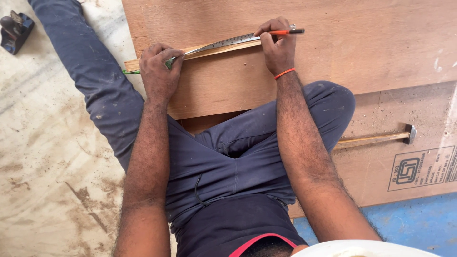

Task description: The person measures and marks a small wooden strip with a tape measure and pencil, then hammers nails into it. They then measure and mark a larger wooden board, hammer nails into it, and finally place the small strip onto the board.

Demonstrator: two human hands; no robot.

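My left hand (159,69) presses one end of a metal ruler (223,43) onto a narrow wooden strip (209,51) that lies on a plywood board (214,85). At the ruler's other end, my right hand (278,47) grips an orange pencil (285,32), its tip pointing right. The ruler runs slanted between both hands. A small green piece (129,72) sticks out at the strip's left end. An orange band circles my right wrist. I sit on the board with my legs spread.
A hammer (376,138) with a wooden handle lies on the plywood sheet (404,162) to my right. A dark hand plane (15,29) rests on the dusty floor at the top left. Blue floor (419,223) shows at the bottom right.
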